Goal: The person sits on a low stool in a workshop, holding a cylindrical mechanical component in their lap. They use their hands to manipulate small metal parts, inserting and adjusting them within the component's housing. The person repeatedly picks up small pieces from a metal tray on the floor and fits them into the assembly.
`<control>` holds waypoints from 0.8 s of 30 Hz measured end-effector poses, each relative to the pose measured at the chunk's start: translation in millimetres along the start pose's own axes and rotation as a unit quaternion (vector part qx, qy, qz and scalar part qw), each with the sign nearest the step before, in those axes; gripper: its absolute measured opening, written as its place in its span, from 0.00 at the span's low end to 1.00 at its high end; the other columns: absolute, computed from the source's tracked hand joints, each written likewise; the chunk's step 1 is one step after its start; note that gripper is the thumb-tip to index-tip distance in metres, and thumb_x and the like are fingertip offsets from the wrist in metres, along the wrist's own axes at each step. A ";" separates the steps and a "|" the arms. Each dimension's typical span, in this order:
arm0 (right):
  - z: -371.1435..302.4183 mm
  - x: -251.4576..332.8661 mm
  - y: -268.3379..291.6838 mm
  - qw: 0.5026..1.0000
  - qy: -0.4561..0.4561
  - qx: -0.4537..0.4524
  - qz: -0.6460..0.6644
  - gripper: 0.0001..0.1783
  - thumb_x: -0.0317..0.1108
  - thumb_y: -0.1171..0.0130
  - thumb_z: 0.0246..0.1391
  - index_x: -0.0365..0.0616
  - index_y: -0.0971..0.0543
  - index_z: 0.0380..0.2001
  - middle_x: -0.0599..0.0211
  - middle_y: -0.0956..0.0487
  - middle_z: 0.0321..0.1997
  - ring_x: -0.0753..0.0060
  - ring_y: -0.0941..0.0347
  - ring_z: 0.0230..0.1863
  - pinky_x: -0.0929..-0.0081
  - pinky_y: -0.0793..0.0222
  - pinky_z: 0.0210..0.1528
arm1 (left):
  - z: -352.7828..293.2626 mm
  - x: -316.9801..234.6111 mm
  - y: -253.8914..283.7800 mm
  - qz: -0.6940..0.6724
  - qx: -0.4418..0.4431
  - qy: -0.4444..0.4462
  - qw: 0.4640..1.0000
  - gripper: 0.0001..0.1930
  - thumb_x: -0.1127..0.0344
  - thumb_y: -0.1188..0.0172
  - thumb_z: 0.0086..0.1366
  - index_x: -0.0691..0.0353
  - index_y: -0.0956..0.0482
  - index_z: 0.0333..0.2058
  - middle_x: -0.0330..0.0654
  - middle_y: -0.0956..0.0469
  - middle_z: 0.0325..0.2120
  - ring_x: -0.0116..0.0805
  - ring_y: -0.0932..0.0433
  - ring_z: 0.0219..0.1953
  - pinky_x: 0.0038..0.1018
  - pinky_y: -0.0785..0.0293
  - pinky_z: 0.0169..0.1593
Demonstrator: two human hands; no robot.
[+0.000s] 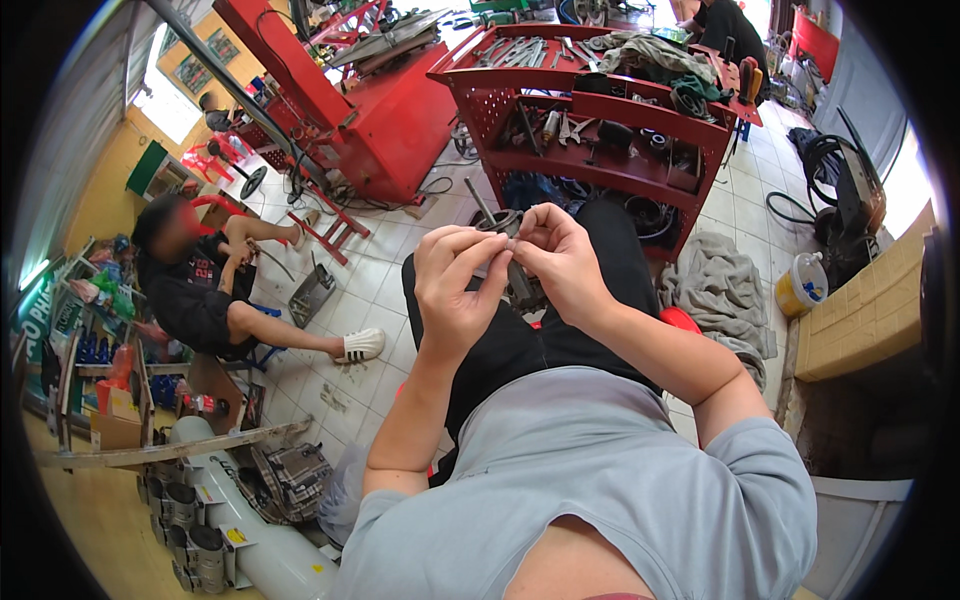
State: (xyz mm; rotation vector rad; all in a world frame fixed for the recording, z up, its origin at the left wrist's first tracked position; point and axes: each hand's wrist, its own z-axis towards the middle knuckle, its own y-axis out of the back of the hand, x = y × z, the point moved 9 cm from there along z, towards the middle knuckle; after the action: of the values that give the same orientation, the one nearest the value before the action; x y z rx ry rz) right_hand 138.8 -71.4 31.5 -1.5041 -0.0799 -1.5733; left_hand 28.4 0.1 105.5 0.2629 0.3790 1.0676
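Both hands meet in front of my lap. My left hand [458,285] is closed in a pinch, thumb against fingertips. Close against it, my right hand [562,262] pinches at the same spot. A small pale thing [510,244] shows between the fingertips, too small to name. Just behind and below the fingers is a dark metal part with a round end and a thin rod [480,202] pointing up and away. My fingers cover much of this part, and I cannot tell what supports it between my legs.
Ahead stands a red tool cart [590,95] with wrenches and rags. Left of it is a red machine [385,130]. A seated person [205,285] stretches a leg toward me beside a grey tray [315,295]. On the right lie grey cloth [715,290] and a bucket [800,285].
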 end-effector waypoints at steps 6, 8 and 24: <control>-0.6 0.9 -2.9 1.000 0.003 -0.012 0.012 0.09 0.20 0.43 0.52 0.41 0.33 0.32 0.75 0.27 0.27 0.89 0.33 0.29 0.87 0.36 0.30 | 4.9 -3.5 3.7 -0.024 -0.014 0.032 0.999 0.15 0.77 0.32 0.47 0.65 0.20 0.36 0.46 0.24 0.35 0.42 0.25 0.39 0.32 0.28 0.45; -0.5 0.2 -1.5 1.000 0.002 -0.002 0.008 0.09 0.20 0.43 0.52 0.41 0.33 0.32 0.75 0.27 0.28 0.89 0.33 0.30 0.86 0.36 0.31 | -0.3 6.0 5.7 -0.050 -0.032 0.072 0.996 0.15 0.78 0.34 0.47 0.65 0.20 0.36 0.46 0.24 0.35 0.43 0.25 0.40 0.33 0.28 0.45; -2.3 -1.1 -4.4 1.000 -0.001 0.018 0.003 0.08 0.20 0.44 0.53 0.41 0.33 0.32 0.73 0.26 0.28 0.87 0.31 0.31 0.85 0.34 0.32 | 1.2 0.0 2.3 0.015 0.008 0.016 1.000 0.14 0.73 0.32 0.49 0.65 0.23 0.35 0.46 0.26 0.36 0.42 0.27 0.42 0.33 0.30 0.47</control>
State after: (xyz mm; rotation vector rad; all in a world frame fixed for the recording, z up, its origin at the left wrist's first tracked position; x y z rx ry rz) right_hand 134.1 -69.6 32.3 -1.4774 -0.1050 -1.5571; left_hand 27.0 1.1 107.4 0.2679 0.4133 1.0999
